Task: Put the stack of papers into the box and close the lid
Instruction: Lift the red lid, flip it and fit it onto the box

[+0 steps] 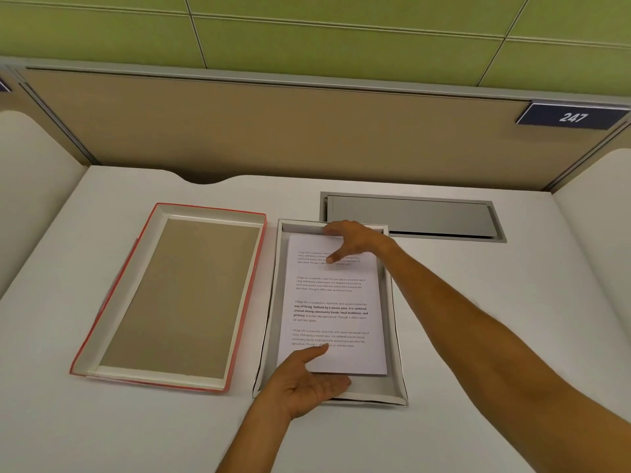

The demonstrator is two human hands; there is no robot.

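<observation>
Your stack of papers [333,302] lies inside the white box [396,322], with the printed side up. It is not quite settled, I think, because the near edge seems to ride a little above the box floor.

Your left hand [309,380] is at the near end of the box. The palm faces up, the fingers look tucked under the near edge of the papers, and the thumb lies on top. So this hand is pinching the near edge of the stack lightly. You hold it that way to keep the sheets together while they go down.

Your right hand [348,240] reaches across to the far end. The fingers curl over the far edge of the papers, by the box's far wall, and the thumb presses on the page. This hand grips the far edge. Two hands, one at each end, keep the stack flat and square so no sheet slides out or bends.

The lid [112,302] lies just beside the box on the left, on the white desk [478,319]. It is upside down, with its red rim up and its brown inside showing. It sits close so you can grab it fast.

I think the papers are almost in. Next you will need to slip your fingers out, then flip the lid over onto the box.
</observation>
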